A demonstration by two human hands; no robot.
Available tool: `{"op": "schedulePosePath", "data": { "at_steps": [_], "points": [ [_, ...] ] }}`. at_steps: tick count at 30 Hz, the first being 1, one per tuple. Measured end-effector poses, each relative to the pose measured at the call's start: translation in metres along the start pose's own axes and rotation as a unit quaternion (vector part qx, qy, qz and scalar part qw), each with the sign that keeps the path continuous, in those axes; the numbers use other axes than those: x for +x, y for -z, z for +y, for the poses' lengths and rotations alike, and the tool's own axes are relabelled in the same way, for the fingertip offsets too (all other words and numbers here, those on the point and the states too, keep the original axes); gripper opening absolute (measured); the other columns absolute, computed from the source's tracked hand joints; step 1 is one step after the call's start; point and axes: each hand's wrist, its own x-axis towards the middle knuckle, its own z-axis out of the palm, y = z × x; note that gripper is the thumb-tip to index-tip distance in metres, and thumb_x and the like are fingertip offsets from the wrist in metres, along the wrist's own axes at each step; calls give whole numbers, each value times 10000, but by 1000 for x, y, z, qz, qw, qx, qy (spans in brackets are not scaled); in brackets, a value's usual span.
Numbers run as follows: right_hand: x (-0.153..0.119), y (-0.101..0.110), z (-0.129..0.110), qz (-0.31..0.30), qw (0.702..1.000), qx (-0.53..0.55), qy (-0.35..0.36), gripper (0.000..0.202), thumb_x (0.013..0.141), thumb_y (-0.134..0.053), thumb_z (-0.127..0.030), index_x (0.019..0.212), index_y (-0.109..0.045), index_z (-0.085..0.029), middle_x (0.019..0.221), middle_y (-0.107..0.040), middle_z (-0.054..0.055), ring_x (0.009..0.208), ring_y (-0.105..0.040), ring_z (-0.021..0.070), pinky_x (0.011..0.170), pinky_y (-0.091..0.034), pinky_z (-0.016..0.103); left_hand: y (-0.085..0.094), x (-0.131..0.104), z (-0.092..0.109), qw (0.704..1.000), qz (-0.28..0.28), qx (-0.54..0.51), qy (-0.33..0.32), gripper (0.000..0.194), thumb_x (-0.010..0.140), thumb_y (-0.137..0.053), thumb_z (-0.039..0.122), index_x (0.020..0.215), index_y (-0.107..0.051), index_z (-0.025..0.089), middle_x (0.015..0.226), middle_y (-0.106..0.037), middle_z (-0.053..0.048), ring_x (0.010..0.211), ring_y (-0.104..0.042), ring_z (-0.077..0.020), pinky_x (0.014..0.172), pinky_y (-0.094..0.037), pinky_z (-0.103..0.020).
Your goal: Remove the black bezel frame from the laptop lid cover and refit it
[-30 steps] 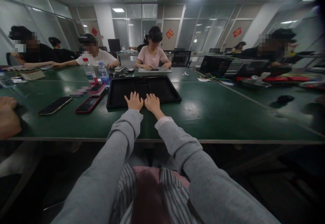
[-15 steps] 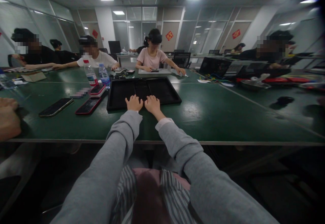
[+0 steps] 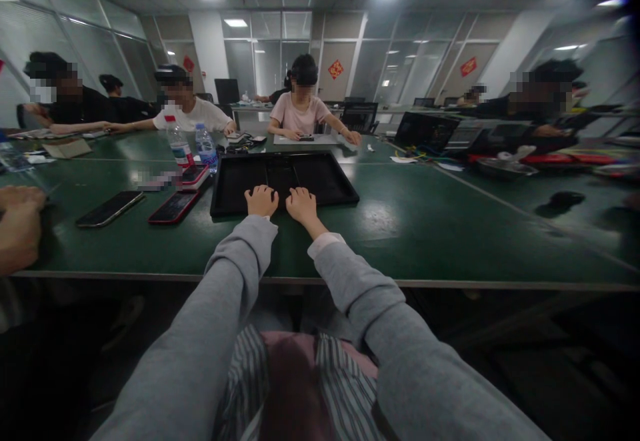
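A shallow black tray (image 3: 330,181) with raised rims and dividers near its middle lies on the green table (image 3: 425,241). My left hand (image 3: 262,201) rests on the tray's near edge, left of centre, fingers slightly spread and holding nothing. Beside it, a small gap to the right, my right hand (image 3: 301,205) lies over the same edge with its fingers apart and nothing held. Both palms face down.
Left of the tray are a phone with a red edge (image 3: 174,207), a dark phone (image 3: 110,209), a red-capped bottle (image 3: 179,144) and a blue-capped bottle (image 3: 205,146). Another person's hand (image 3: 20,227) is at the far left. A dark object (image 3: 565,201) lies right.
My hands stay on the tray's near edge, with the left one shifted very slightly left. Across the table, a person's hand has drawn back a little from a small white item.
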Motion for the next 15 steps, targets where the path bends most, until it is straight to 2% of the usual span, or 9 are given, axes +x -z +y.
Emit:
{"op": "schedulePosePath", "data": {
  "at_steps": [5,9,15],
  "points": [
    [0,0,1,0,1000,4,0,537,1015,-287,-285,1454,-563,-143,1461,-560,150,1352,-437,281,1136,-321,459,8,4,-13,999,38,11,15,283,983,-441,289,1144,-657,205,1262,-650,-144,1246,-513,-300,1078,-332,-474],
    [1,0,2,-9,1000,7,4,545,1018,-277,-290,1463,-552,-139,1472,-552,145,1361,-433,275,1140,-323,453,14,5,-27,997,59,24,35,282,980,-383,213,1047,-656,216,1186,-668,-133,1201,-527,-293,1026,-362,-447],
    [4,-5,5,-6,1000,14,8,544,1026,-265,-305,1458,-552,-139,1476,-549,139,1371,-428,270,1140,-324,449,24,6,-58,989,104,13,106,240,959,-413,209,967,-651,231,1077,-672,-119,1154,-554,-290,1009,-376,-439]
  ]
}}
